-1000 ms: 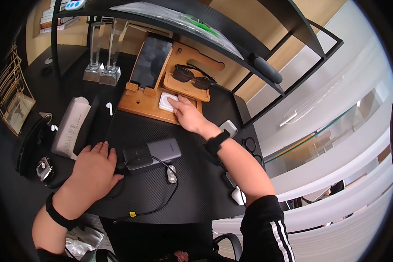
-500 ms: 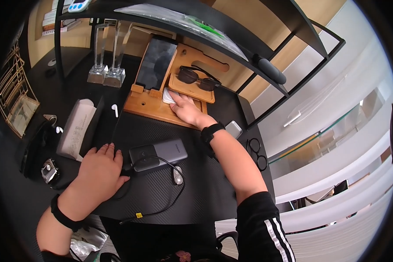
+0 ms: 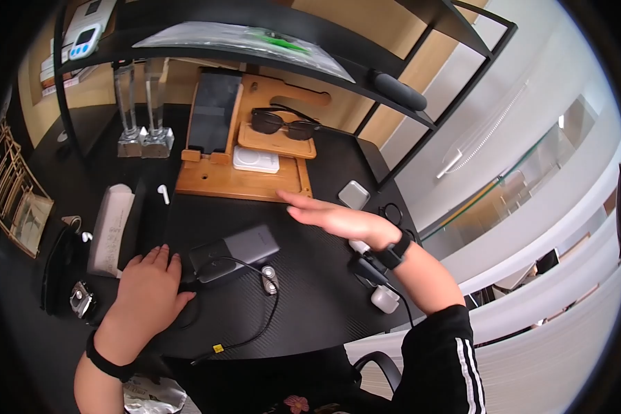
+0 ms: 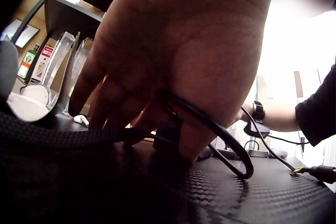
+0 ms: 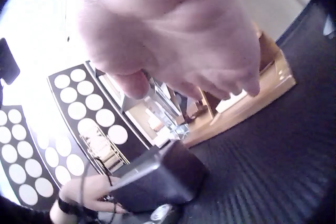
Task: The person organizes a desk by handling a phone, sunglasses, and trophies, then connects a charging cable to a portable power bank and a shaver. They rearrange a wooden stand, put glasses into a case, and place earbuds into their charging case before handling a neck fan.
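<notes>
My left hand (image 3: 148,293) rests palm down on the black desk, fingers extended, beside a grey power bank (image 3: 252,247). In the left wrist view a black cable (image 4: 231,137) loops under its palm, close to the thumb. My right hand (image 3: 341,222) is held over the desk in front of the wooden stand (image 3: 221,185), fingers straight and holding nothing. On the stand are a white square charger (image 3: 255,159), a dark phone (image 3: 214,114) propped upright, and sunglasses (image 3: 283,125) on a small raised shelf. The right wrist view shows that palm (image 5: 178,40) with bare fingers.
An open glasses case (image 3: 110,231), a white earbud (image 3: 163,194) and a watch (image 3: 82,299) lie at left. Two crystal trophies (image 3: 157,141) stand behind. A white earbud case (image 3: 385,299) and a silver square (image 3: 354,194) sit at right. A black shelf (image 3: 207,52) overhangs the back.
My right hand has lifted off the white charger and drawn back to the right, uncovering it. The left hand stays by the power bank. The head view has shifted somewhat.
</notes>
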Demonstrator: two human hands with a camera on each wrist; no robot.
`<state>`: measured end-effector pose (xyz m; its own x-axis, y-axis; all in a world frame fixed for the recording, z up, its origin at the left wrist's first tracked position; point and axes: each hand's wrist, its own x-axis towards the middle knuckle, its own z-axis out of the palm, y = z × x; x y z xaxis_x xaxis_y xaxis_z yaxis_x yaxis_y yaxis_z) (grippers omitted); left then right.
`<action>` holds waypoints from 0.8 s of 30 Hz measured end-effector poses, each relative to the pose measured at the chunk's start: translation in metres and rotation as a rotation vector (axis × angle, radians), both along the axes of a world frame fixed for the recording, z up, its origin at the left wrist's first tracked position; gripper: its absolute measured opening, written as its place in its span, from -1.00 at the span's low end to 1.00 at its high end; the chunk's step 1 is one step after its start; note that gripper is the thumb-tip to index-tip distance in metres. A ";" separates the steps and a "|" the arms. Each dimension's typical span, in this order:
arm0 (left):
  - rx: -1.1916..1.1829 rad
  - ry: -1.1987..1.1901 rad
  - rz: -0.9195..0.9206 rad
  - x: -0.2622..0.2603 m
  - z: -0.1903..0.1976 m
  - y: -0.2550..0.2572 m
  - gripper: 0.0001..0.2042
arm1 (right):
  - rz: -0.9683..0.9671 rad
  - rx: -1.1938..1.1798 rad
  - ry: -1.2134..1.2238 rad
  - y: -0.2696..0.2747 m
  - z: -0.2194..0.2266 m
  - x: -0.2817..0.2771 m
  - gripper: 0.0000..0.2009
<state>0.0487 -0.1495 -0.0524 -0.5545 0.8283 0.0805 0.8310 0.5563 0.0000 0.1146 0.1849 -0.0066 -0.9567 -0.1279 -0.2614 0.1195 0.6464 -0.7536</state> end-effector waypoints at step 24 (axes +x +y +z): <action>0.053 -0.040 0.005 0.006 0.001 0.002 -0.48 | -0.904 -0.301 0.310 0.093 0.021 0.183 -0.82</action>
